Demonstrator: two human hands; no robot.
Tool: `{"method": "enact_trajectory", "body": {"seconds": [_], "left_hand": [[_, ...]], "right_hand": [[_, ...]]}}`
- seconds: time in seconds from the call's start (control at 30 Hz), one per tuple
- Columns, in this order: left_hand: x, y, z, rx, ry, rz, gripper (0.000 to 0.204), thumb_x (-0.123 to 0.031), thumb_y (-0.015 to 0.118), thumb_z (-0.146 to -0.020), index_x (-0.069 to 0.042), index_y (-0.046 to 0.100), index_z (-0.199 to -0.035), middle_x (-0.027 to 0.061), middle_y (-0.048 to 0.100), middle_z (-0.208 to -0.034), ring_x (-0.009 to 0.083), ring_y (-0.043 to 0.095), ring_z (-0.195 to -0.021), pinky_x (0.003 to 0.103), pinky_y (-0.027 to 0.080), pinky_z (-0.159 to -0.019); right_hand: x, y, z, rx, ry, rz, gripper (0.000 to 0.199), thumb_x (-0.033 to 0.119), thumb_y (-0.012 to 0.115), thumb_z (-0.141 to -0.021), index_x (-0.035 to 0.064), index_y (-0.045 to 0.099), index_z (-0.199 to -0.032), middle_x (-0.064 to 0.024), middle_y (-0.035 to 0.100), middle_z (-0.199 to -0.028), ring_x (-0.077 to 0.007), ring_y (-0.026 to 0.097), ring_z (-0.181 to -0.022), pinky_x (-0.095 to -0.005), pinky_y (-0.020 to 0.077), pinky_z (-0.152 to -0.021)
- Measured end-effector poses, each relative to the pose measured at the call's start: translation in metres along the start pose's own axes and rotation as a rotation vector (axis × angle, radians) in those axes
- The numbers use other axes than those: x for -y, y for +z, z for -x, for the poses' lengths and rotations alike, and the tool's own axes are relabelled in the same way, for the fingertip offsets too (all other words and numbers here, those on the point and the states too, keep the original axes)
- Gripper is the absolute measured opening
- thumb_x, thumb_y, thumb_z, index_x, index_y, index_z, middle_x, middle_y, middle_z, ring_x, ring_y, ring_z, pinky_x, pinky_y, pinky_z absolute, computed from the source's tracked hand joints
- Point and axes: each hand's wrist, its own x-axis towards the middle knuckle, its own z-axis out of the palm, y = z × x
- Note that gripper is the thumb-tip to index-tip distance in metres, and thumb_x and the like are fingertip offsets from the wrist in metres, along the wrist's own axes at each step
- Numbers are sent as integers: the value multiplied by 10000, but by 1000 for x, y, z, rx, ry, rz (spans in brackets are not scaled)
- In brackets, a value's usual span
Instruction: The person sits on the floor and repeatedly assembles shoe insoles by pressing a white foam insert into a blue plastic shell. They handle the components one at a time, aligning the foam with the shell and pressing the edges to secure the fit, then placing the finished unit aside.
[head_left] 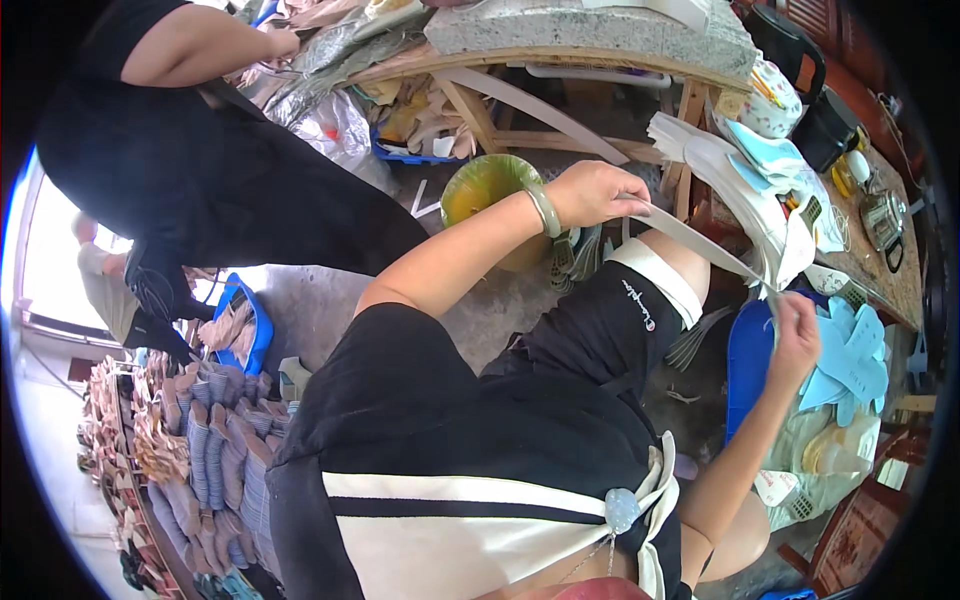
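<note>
A long, thin pale strip (695, 240) stretches between my two hands, above my thigh. My left hand (597, 196), with a pale bangle on its wrist, is closed, pinching the strip's left end between thumb and fingers. Lower and to the right, my right hand (796, 338) is closed around the other end, near a blue bin (748, 355). Just beyond the strip, a stack of white sheets or strips (715, 165) hangs over the table edge. What the strip is made of I cannot make out.
Light blue cut-out shapes (852, 362) lie at the right. A yellow-green bucket (480, 185) stands on the floor beyond my left forearm. A stone-topped workbench (590, 35) spans the far side. Another person in black (200, 190) stands at left, near stacked insoles (215, 440).
</note>
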Motion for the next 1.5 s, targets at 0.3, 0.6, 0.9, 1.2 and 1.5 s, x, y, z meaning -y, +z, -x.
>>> {"method": "enact_trajectory", "body": {"seconds": [0.3,0.6,0.9,1.2,1.5], "left_hand": [[-173,-56,16,-208,681,948,248,-150,765,-781,-36,588,-912,104,571,-1012,217,602,-850,345,498,-808],[-283,-116,74,-231,1540,1150,112,53,635,-808,2,551,-861,130,590,-952,247,674,-849,308,583,-525],[-305,-76,46,202,1264,1688,121,62,637,-800,16,527,-819,151,544,-960,268,670,-860,331,630,-589],[-292,-46,23,457,1187,1918,104,-33,591,-882,25,521,-933,191,465,-1091,352,648,-914,382,614,-729],[-299,-39,-4,627,1052,2016,95,-17,576,-882,41,515,-927,199,452,-1098,379,643,-890,397,613,-763]], "right_hand": [[80,-135,-2,-62,-196,174,73,14,576,-901,17,628,-952,27,555,-873,-57,416,-698,-185,302,-590],[36,-101,50,331,-115,631,77,28,651,-778,10,646,-852,-121,581,-773,-275,577,-710,-341,453,-646],[23,-106,52,429,-119,786,109,122,592,-822,96,675,-888,-115,621,-835,-331,615,-810,-431,499,-716],[8,-129,82,473,18,822,227,20,567,-755,74,632,-966,-113,619,-930,-350,612,-910,-438,494,-799],[23,-138,81,337,102,989,217,44,547,-776,71,593,-986,-114,651,-919,-346,631,-848,-443,497,-744]]}}
